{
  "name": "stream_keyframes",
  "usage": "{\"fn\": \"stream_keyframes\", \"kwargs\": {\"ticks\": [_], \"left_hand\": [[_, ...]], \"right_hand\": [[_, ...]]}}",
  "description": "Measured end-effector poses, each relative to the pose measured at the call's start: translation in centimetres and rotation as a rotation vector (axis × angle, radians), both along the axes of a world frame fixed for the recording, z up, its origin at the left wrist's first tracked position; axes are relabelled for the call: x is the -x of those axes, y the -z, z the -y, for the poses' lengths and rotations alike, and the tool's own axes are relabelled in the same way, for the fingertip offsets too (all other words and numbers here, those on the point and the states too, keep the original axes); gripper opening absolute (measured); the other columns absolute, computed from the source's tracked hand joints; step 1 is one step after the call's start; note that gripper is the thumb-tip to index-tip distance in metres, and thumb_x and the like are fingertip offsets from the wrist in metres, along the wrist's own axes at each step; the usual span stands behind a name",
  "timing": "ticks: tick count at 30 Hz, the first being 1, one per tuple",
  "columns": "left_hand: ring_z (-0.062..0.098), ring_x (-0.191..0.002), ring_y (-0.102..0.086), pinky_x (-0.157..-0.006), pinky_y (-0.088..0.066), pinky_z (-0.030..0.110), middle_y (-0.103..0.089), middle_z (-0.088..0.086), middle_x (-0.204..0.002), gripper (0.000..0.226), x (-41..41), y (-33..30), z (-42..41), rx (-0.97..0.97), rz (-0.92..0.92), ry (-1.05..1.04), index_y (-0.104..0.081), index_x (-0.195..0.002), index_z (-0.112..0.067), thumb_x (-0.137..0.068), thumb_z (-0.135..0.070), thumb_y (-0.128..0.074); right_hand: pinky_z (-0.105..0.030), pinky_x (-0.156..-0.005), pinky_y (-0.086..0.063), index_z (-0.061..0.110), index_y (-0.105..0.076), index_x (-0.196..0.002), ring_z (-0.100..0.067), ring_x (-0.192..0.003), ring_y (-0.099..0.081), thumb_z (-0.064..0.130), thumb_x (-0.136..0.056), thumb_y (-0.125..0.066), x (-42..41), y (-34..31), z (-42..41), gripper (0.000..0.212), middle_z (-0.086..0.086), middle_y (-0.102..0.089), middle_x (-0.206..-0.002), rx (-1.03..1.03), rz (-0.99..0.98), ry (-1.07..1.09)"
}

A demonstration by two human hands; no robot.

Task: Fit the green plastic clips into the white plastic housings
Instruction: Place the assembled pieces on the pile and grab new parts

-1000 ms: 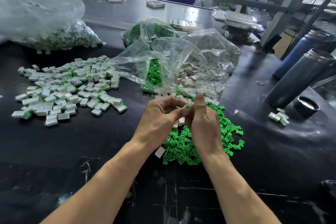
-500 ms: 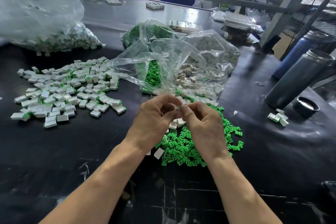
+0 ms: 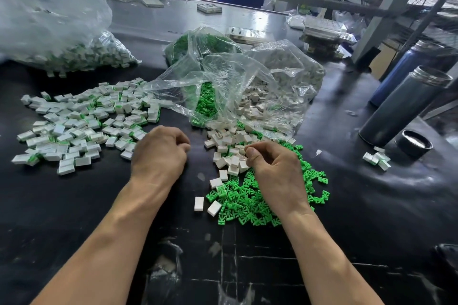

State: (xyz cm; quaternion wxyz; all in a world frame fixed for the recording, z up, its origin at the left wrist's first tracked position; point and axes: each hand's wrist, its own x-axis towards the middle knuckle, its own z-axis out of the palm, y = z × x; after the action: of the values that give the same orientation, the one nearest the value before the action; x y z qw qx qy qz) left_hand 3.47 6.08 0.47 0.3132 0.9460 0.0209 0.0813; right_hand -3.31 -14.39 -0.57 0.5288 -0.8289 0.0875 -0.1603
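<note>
Loose green clips [image 3: 250, 202] lie heaped on the black table near me, with bare white housings [image 3: 229, 146] piled just beyond them. My right hand [image 3: 275, 171] rests over the green heap. Its fingers are curled, and thumb and forefinger tips meet at the edge of the white housings with nothing visible between them. My left hand [image 3: 161, 153] hovers palm down, fingers curled under, beside the spread of housings with green clips fitted [image 3: 81, 126]. What lies inside that hand is hidden.
An open clear bag [image 3: 238, 86] spills clips and housings behind my hands. A bigger bag of fitted parts [image 3: 62, 39] sits at the far left. Two tall flasks [image 3: 406, 104] and a black cap [image 3: 414, 142] stand at the right, near three stray housings [image 3: 376, 158].
My hands were joined over the green heap, pinching a part together. They have parted: the left moved left toward the fitted pile, the right dropped onto the clips and housings.
</note>
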Motion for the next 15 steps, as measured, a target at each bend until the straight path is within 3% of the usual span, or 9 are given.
{"fn": "stream_keyframes", "kwargs": {"ticks": [8,12,15], "left_hand": [[0.029,-0.099,-0.068,-0.095,-0.051,0.043,-0.077,0.001,-0.092,0.028,-1.3,0.0,-2.6,-0.105,-0.064,-0.219,-0.063,-0.065,-0.031,-0.088,-0.025,-0.077],[0.030,-0.101,-0.068,-0.094,-0.052,0.044,-0.077,0.002,-0.097,0.008,-1.4,0.2,-2.7,-0.046,-0.018,-0.241,-0.077,-0.083,-0.026,-0.088,-0.020,-0.076],[0.030,-0.100,-0.067,-0.089,-0.053,0.041,-0.075,0.004,-0.102,0.009,-1.4,0.2,-2.5,-0.019,0.061,-0.221,-0.079,-0.093,-0.025,-0.089,-0.017,-0.075]], "right_hand": [[-0.007,-0.060,-0.044,0.029,-0.075,-0.091,0.001,-0.075,-0.065,0.033,-0.099,-0.069,0.2,-0.1,0.1,0.011,0.012,-0.072,-0.077,0.087,-0.030,-0.022],[-0.005,-0.061,-0.044,0.029,-0.074,-0.091,0.003,-0.076,-0.064,0.034,-0.099,-0.068,0.2,-0.2,0.2,0.012,0.013,-0.071,-0.076,0.102,-0.050,-0.022],[-0.009,-0.063,-0.045,0.028,-0.076,-0.094,0.000,-0.076,-0.065,0.037,-0.098,-0.069,0.2,-0.4,0.5,0.012,0.015,-0.070,-0.079,0.141,-0.076,-0.007]]}}
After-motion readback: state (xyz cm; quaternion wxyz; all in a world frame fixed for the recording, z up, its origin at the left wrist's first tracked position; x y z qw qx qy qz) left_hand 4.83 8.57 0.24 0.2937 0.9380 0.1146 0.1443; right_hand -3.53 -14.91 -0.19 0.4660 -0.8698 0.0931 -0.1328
